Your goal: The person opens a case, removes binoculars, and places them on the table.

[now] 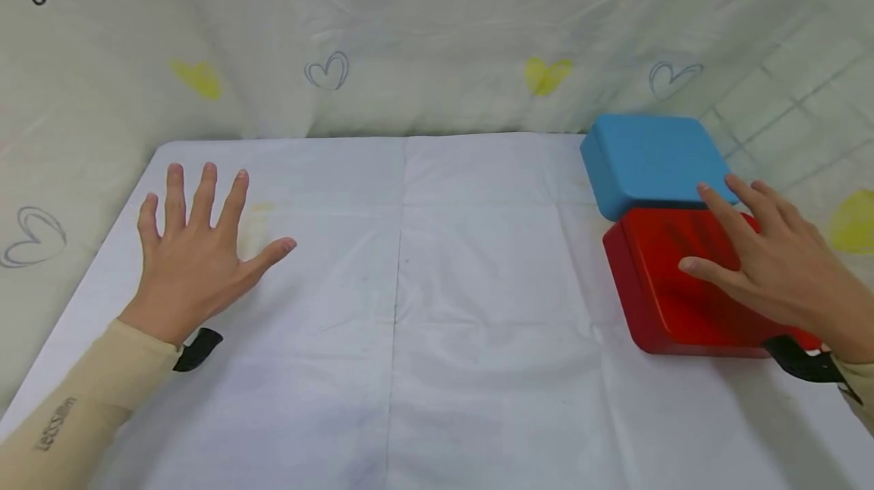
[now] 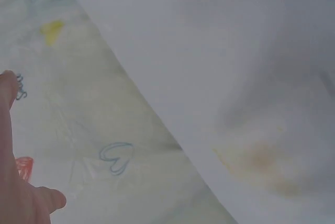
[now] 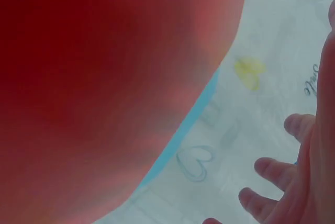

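Observation:
My left hand (image 1: 194, 266) is spread with straight fingers above the left side of the white-covered table, holding nothing. Over the red box (image 1: 683, 285) at the right hovers my right hand (image 1: 778, 262), its fingers extended and apart and its shadow falling on the lid. Directly behind the red box stands a blue box (image 1: 655, 156), close against it; the right fingertips reach in front of its near right corner. In the right wrist view the red box (image 3: 115, 77) fills the left side, with a strip of the blue box (image 3: 183, 130) past its edge.
A creased white cloth (image 1: 478, 285) covers the table. Behind it hangs a pale sheet (image 1: 423, 35) printed with hearts and "Smile" lettering. The table's left edge runs diagonally beside the left hand. Yellowish-brown stains (image 2: 261, 164) mark the cloth in the left wrist view.

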The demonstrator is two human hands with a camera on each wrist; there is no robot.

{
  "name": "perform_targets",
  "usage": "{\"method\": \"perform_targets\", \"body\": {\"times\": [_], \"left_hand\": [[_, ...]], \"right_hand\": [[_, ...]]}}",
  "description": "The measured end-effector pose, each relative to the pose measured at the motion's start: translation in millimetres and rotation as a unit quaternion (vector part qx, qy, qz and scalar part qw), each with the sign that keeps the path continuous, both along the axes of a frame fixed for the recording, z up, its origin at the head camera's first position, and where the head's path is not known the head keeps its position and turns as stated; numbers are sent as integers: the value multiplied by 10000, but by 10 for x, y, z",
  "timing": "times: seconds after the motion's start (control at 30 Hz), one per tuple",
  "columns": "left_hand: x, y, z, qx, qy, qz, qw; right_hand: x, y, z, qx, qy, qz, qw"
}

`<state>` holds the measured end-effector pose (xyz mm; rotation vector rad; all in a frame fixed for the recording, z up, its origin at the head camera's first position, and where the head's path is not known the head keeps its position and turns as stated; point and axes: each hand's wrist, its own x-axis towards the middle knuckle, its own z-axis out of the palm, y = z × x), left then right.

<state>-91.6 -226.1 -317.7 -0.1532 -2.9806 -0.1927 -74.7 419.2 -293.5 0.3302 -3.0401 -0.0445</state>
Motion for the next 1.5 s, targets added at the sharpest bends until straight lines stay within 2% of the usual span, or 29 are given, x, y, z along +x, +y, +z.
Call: {"method": "perform_targets", "body": {"times": [0.17,0.33,0.6,0.83,0.97,1.23,1.5], "left_hand": [[-53,146,-4,30,-34,-110,9999],[-100,305,-7,54,205,-252,9995],[-185,652,2,216,342,-562,9976],[-250,923,-10,374,511,-895,9940],[-274,1066,-21,463,437,-1050,9924],[-316,1334,-45,655,532,-1354,9872],[-391,1648,-99,773,610,-1664,9811]], "right_hand": [[8,92,-18,-88,-41,-70,9999],[16,186,-38,-130,-319,-332,9989],[44,337,-86,-618,-643,-663,9938],[68,482,-113,-951,-690,-717,9905],[69,563,-123,-1011,-803,-836,9881],[69,703,-181,-1055,-981,-984,9847],[94,838,-267,-1429,-1183,-1036,9772]]}}
